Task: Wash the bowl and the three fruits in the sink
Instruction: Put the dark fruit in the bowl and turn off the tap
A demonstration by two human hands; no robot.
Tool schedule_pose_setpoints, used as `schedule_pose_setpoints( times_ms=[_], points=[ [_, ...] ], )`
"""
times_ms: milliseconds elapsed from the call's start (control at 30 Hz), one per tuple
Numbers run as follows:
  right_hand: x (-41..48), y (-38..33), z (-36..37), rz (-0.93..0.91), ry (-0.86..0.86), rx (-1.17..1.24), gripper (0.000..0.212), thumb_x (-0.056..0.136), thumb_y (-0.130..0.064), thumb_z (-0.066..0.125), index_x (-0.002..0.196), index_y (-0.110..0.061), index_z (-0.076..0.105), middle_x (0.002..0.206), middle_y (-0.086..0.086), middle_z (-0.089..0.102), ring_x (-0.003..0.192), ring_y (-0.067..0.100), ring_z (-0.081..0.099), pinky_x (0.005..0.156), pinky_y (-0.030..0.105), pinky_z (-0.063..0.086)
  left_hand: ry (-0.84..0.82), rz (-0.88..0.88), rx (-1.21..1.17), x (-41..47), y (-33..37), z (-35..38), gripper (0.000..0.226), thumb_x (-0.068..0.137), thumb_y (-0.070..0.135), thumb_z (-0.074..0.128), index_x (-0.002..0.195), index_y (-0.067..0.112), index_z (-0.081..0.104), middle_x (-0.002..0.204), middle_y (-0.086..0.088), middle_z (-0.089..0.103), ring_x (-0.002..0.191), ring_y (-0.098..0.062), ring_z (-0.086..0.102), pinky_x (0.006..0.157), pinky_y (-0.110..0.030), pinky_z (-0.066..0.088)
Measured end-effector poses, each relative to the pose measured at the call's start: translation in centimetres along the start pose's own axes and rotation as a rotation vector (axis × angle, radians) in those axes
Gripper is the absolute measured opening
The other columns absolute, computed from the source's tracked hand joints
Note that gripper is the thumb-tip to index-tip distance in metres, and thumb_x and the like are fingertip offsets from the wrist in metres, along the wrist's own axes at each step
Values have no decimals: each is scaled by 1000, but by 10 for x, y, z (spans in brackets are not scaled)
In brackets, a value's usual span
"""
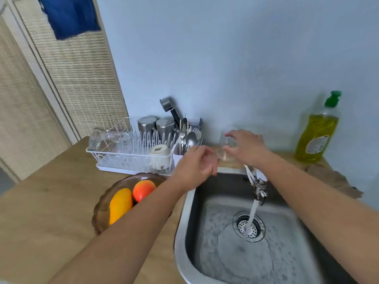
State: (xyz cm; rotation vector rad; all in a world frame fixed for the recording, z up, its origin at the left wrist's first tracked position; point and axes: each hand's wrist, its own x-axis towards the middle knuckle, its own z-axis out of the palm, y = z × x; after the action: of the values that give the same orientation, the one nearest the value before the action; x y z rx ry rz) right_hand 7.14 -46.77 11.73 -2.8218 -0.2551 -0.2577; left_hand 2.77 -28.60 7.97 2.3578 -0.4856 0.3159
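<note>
Gripping a glass, the right hand and the relaxed left hand hover beyond the untouched bowl.

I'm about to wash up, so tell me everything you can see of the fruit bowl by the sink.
The bowl is tinted brown, see-through like glass, with a scalloped rim. It stands upright on the wooden counter, left of the sink and in front of the dish rack. It holds a yellow-orange fruit and a red-orange fruit; no third shows. The left forearm crosses over its right side, hiding that part.
</note>
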Motion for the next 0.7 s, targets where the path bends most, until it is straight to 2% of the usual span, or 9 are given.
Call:
schedule_pose_setpoints(
  times_ms=[133,233,333,467,567,700],
  points=[
    [-3,61,-12,174,22,93,45,86,-39,60,128,-25,54,131,2,59,119,24,54,101,39,42,-176,114,-16,30,35,50,34,87,29,63,119,19,58,118,-1,56,111,-15,52,98,-30,41],
    [-4,87,-5,227,-18,159,42,88,-28,60,129,-19,55,131,6,59,117,25,54,97,31,40,-287,115,-52,44,49,81,40,90,42,57,125,23,55,128,2,55,119,-13,50,103,-33,40],
    [5,101,4,263,-35,191,44,89,-24,58,132,-19,52,134,7,56,120,27,53,99,32,40,-352,114,-95,49,51,101,40,92,40,55,127,22,56,129,4,57,120,-11,50,105,-33,39],
    [24,114,15,284,-31,225,37,94,-16,51,131,-17,54,132,9,59,121,27,53,95,28,39,-313,61,-255,43,44,115,35,93,39,52,125,28,58,125,14,60,115,-1,52,100,-24,39],
    [34,120,21,327,55,278,30,93,-9,50,117,-16,66,120,9,67,111,24,59,87,23,39,-266,12,-381,39,42,121,30,92,36,56,121,31,62,121,18,60,114,4,52,99,-20,39],
    [40,126,24,360,89,281,24,91,-7,55,106,-16,71,112,6,70,104,22,62,89,24,42,-265,-3,-425,40,43,122,28,92,35,57,119,33,62,119,21,60,114,8,50,97,-16,38]
  ],
)
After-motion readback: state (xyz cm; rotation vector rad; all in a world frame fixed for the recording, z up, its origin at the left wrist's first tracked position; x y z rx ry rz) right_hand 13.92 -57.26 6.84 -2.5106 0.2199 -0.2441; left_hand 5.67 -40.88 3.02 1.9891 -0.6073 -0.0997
